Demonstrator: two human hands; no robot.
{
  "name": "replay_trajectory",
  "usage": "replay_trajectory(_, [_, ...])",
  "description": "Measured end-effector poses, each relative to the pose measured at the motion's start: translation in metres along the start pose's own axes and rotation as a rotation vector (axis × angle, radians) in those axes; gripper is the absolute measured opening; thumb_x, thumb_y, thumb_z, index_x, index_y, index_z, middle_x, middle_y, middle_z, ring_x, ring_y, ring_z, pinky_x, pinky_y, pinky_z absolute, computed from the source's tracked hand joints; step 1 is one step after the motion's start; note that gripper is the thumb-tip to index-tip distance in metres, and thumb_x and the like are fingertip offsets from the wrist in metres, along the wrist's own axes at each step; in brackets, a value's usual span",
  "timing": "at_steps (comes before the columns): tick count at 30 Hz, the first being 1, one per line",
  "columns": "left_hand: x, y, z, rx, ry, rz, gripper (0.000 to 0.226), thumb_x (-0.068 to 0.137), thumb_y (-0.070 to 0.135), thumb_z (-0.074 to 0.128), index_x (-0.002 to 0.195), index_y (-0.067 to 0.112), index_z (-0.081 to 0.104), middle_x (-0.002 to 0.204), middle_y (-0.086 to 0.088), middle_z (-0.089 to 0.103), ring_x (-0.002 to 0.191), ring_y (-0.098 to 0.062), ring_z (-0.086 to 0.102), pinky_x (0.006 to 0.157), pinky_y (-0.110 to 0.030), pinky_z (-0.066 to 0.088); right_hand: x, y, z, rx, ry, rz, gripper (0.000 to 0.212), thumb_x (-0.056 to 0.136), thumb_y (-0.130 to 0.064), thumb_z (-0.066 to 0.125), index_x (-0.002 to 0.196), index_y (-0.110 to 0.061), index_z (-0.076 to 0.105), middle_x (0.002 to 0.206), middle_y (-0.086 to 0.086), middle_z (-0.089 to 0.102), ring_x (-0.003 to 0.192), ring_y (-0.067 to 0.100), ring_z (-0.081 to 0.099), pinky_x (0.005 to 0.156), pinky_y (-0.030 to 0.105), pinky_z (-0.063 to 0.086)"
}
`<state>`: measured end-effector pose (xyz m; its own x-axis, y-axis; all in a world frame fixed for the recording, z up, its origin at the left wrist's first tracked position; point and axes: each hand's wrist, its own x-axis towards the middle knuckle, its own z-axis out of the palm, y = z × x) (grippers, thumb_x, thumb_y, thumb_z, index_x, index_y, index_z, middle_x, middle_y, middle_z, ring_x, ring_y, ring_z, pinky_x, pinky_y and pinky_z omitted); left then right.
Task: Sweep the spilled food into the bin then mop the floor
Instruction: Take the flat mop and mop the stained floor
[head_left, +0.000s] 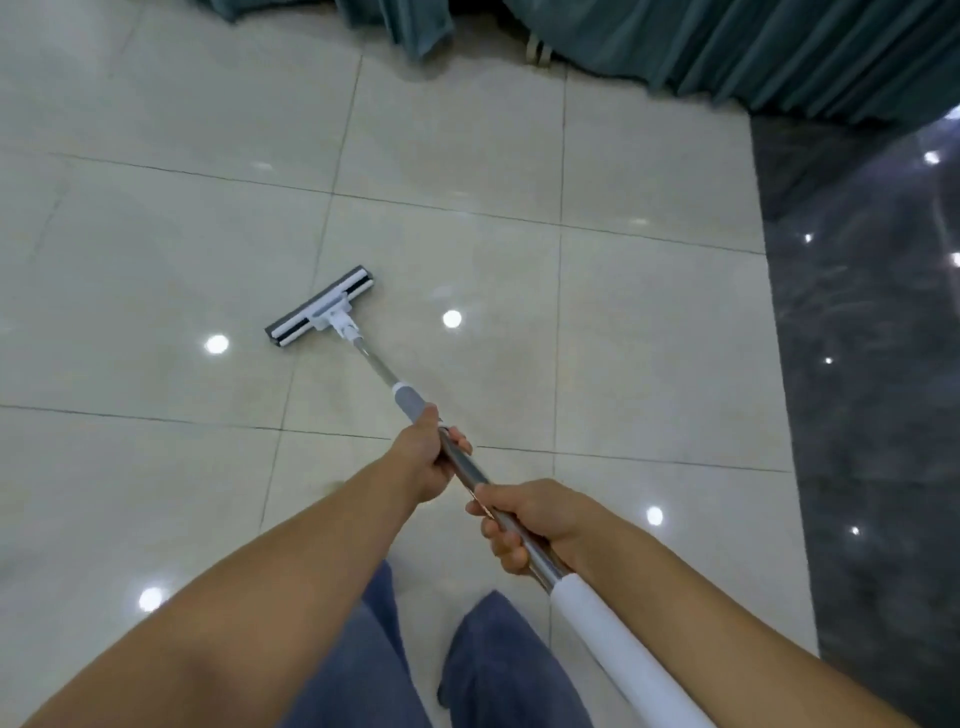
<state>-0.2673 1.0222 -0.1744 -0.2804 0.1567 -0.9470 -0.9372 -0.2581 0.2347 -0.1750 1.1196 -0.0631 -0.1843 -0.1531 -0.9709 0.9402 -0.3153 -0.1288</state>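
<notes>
Both sets of fingers (501, 540) clamp the mop (375, 364) pole: your left hand (423, 460) ahead, right hand (527, 517) just behind. The pole runs away from you, up-left, its head flat on the floor (156, 249).

No legible text, label, brand, number or sign detected. Surfaces inspected: mop head (319, 307), mop handle (375, 365), floor tiles (156, 260), curtain (779, 52). No markings noted on any of them.
</notes>
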Motion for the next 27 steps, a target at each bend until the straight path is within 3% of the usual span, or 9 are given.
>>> replay_trajectory(6, [-0.056,-0.147,0.052,0.079,-0.037,-0.127,0.031,0.097,0.036,0.045,0.083,0.008,0.043,0.054,-0.005,0.043,0.047,-0.018,0.043,0.05,-0.032,0.047,-0.076,0.1,-0.097,-0.09,0.133,0.04,0.019,0.095,-0.019,0.055,0.095,-0.002,0.061,0.055,0.004,0.05,0.036,0.01,0.039,0.036,0.018,0.033])
replay_trajectory(10, [-0.071,-0.168,0.064,0.091,-0.012,-0.126,0.033,0.098,0.034,0.045,0.078,0.008,0.044,0.044,-0.002,0.043,0.043,-0.017,0.041,0.051,-0.031,0.042,-0.088,0.108,-0.107,-0.268,0.196,0.032,0.028,0.091,-0.022,0.056,0.105,0.001,0.064,0.057,0.003,0.055,0.039,0.012,0.046,0.042,0.023,0.04])
replay_trajectory(14, [-0.064,-0.141,0.063,0.124,0.002,-0.118,0.037,0.099,0.035,0.041,0.075,0.008,0.044,0.04,-0.002,0.042,0.042,-0.017,0.04,0.049,-0.03,0.042,-0.08,0.088,-0.088,-0.308,0.208,-0.027,0.018,0.091,-0.025,0.058,0.083,-0.008,0.058,0.051,0.001,0.055,0.032,0.01,0.045,0.039,0.019,0.038])
replay_trajectory(19, [-0.044,-0.086,0.063,0.1,-0.021,-0.133,0.03,0.099,0.033,0.043,0.082,0.008,0.043,0.054,-0.004,0.04,0.046,-0.016,0.04,0.043,-0.028,0.043,-0.065,0.04,-0.06,-0.296,0.213,-0.021,0.017,0.092,-0.023,0.058,0.088,-0.007,0.061,0.057,0.004,0.057,0.035,0.011,0.047,0.041,0.021,0.041])
replay_trajectory(27, [0.038,0.083,0.075,0.198,-0.013,-0.044,0.03,0.099,0.034,0.041,0.082,0.01,0.039,0.059,-0.005,0.038,0.047,-0.018,0.037,0.036,-0.024,0.042,0.004,-0.097,0.005,-0.092,0.167,-0.147,0.016,0.095,-0.019,0.056,0.086,-0.006,0.054,0.053,0.003,0.051,0.035,0.012,0.041,0.033,0.02,0.037])
